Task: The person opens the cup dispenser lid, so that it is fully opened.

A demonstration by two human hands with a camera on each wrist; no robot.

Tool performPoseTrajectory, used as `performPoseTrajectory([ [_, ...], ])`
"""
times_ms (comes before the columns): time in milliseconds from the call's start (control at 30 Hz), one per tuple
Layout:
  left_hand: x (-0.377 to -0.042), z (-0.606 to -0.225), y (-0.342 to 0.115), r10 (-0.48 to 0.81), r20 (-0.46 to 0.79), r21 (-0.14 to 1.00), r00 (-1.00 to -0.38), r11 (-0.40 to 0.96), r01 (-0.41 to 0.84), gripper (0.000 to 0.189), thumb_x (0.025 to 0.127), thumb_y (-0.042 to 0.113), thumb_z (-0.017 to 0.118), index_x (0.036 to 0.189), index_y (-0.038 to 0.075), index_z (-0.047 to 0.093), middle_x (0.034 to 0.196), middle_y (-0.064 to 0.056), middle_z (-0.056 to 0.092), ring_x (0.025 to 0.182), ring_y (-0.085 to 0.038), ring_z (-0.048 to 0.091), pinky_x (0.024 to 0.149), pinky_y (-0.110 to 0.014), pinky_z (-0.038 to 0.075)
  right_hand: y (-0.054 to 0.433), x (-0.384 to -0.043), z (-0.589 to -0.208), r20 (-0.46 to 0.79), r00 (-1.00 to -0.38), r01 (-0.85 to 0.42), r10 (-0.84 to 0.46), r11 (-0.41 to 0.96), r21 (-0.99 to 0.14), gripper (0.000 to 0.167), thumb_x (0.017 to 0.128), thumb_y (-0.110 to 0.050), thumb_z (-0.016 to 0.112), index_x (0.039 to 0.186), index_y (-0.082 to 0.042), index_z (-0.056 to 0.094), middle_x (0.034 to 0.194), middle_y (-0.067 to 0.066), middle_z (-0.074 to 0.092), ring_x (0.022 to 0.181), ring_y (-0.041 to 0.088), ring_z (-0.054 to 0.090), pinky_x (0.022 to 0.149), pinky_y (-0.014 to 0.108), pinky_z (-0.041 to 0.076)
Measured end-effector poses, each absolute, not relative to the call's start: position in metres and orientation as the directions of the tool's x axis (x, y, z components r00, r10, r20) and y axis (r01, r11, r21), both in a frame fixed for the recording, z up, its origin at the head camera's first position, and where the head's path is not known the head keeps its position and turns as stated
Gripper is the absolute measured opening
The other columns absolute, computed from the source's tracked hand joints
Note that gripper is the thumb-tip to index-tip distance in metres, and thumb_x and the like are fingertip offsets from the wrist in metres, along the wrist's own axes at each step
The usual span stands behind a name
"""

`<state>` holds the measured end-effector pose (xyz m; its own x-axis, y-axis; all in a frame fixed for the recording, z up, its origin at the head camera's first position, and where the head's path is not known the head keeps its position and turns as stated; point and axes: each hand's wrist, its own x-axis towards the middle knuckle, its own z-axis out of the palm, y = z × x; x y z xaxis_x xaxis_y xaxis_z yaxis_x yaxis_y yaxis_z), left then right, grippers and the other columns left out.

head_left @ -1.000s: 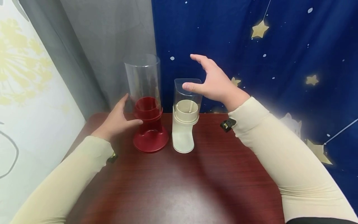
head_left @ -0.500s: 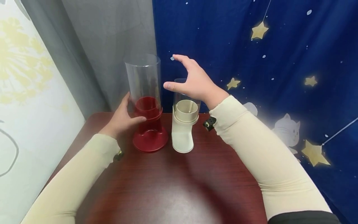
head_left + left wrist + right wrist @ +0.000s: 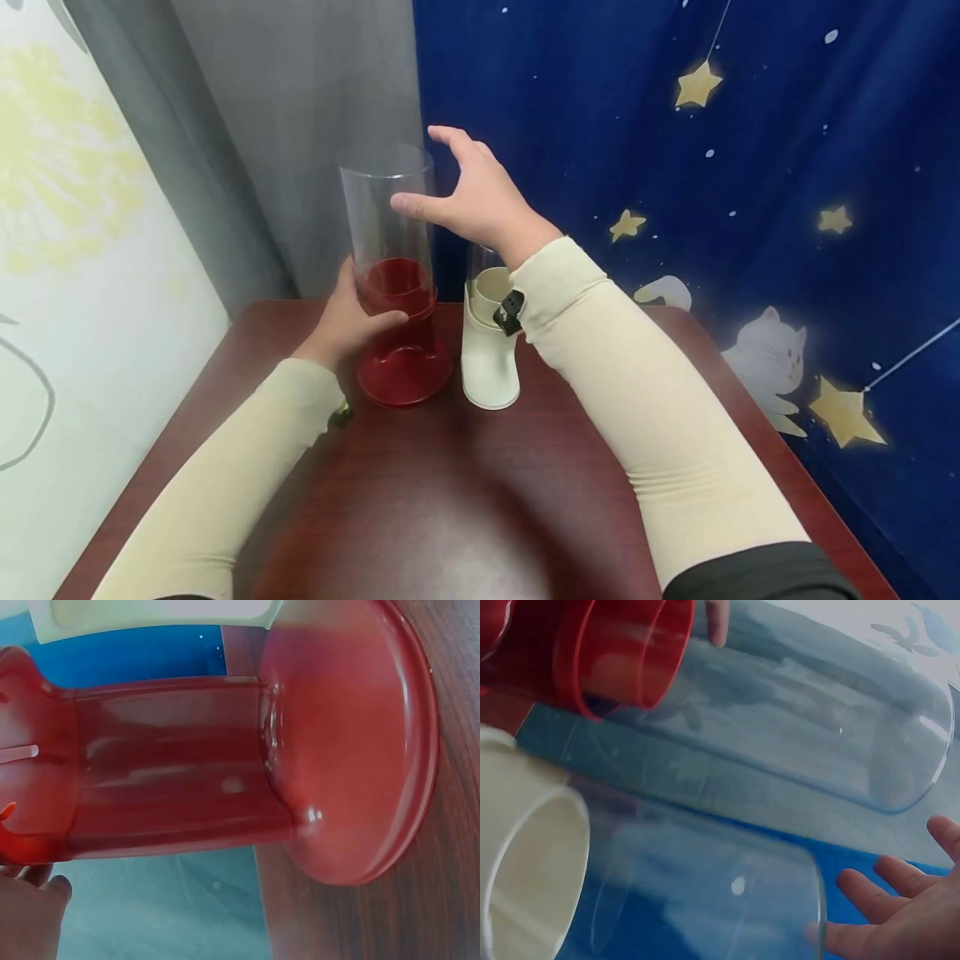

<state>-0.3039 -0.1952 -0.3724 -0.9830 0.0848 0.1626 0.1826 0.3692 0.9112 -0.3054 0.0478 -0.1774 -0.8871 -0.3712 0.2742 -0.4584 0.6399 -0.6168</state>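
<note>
A red stand [image 3: 405, 379] with a round base and a ringed collar holds a tall clear tube [image 3: 382, 212] upright on the table. My left hand [image 3: 348, 312] is at the left of its collar, the thumb stretched across the front and the fingers reaching round the far side. In the left wrist view, fingertips [image 3: 56, 889] show right at the collar's edge. My right hand [image 3: 480, 192] is beside the tube's upper part, fingers and thumb spread, the thumb overlapping the tube in the head view. In the right wrist view its fingers [image 3: 877, 896] are spread with nothing between them.
A cream stand [image 3: 491, 375] with a shorter clear tube [image 3: 705, 877] stands just right of the red one, partly hidden by my right wrist. The dark red table [image 3: 420, 517] backs onto a grey curtain [image 3: 300, 100] and a blue star-patterned curtain [image 3: 570, 108].
My right hand has moved left, from over the cream stand to the tall tube. My left hand has moved a little right, closer round the red collar. Both stands stay in place.
</note>
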Motion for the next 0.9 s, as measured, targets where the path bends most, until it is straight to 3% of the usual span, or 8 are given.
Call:
performPoseTrajectory([
  [267,-0.313,-0.387,-0.194,0.051,0.2,0.912,-0.979,0.355,0.204,0.129,0.075,0.043,0.096,0.162,0.051,0.001,0.165,0.0,0.035,0.152,-0.027,0.036,0.112,-0.061,0.048,0.026,-0.312,-0.175,0.267,-0.883,-0.464,-0.387,0.631,-0.622,0.105,0.081,-0.068,0.079,0.167,-0.037,0.026,0.172,-0.009,0.027,0.154,0.009,0.032,0.123,0.033,0.038],
  [500,-0.316,-0.389,-0.186,0.058,0.231,0.914,-0.971,0.329,0.237,0.129,0.076,0.029,0.097,0.163,0.045,0.003,0.163,-0.003,0.04,0.15,-0.026,0.041,0.114,-0.059,0.047,0.017,-0.32,-0.181,0.228,-0.889,-0.441,-0.396,0.611,-0.658,0.102,0.084,-0.064,0.08,0.166,-0.037,0.027,0.172,-0.012,0.028,0.158,0.009,0.026,0.125,0.038,0.037],
  [900,-0.302,-0.376,-0.17,0.061,0.306,0.905,-0.95,0.29,0.31,0.128,0.074,0.026,0.098,0.164,0.044,0.008,0.162,-0.002,0.042,0.149,-0.026,0.042,0.113,-0.057,0.049,0.01,-0.321,-0.195,0.266,-0.918,-0.376,-0.293,0.439,-0.816,0.091,0.082,-0.051,0.088,0.158,-0.033,0.041,0.162,-0.015,0.044,0.145,0.007,0.044,0.116,0.033,0.047],
])
